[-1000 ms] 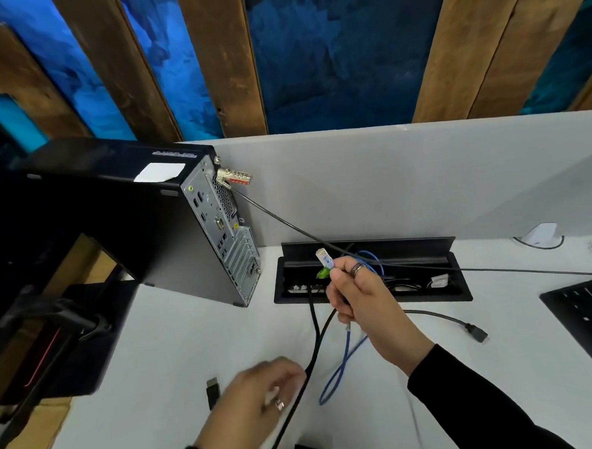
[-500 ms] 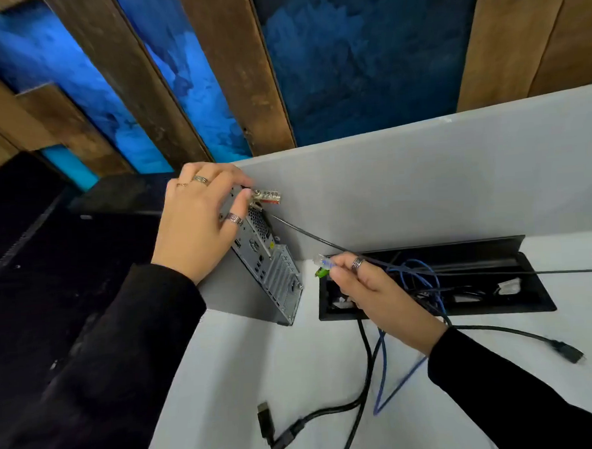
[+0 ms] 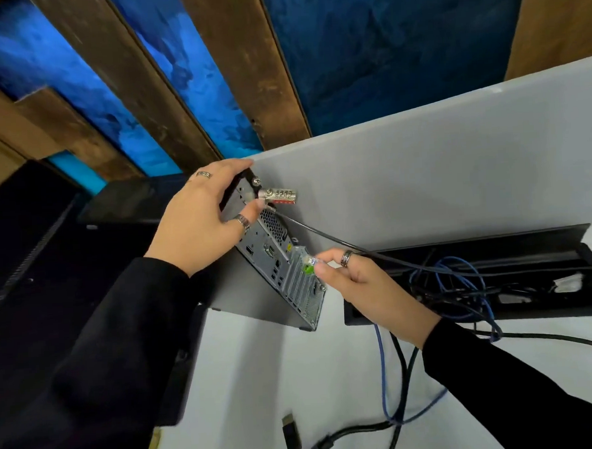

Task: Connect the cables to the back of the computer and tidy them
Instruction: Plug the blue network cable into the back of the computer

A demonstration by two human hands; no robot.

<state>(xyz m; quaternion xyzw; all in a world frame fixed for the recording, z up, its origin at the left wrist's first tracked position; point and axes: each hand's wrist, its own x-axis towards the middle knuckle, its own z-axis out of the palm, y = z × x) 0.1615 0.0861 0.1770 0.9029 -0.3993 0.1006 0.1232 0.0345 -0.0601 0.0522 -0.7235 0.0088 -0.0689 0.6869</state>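
A small black computer [image 3: 240, 296] stands on the white desk with its grey metal back panel [image 3: 279, 263] turned to the right. My left hand [image 3: 201, 219] grips the top rear corner of the case, thumb on the panel. My right hand [image 3: 355, 279] pinches the clear plug with a green boot [image 3: 308, 265] of a blue network cable [image 3: 384, 367], holding it right at the lower part of the panel. A black cable with a flat plug [image 3: 292, 437] lies loose on the desk in front.
A silver combination lock [image 3: 279, 196] with a thin black cable hangs from the case's top corner. A black open cable tray [image 3: 494, 248] full of tangled cables is sunk into the desk [image 3: 261, 380] on the right. A grey partition [image 3: 422, 183] stands behind.
My left hand rose from the desk to the top of the computer case. My right hand carried the blue cable's plug leftward from the cable tray to the back panel.
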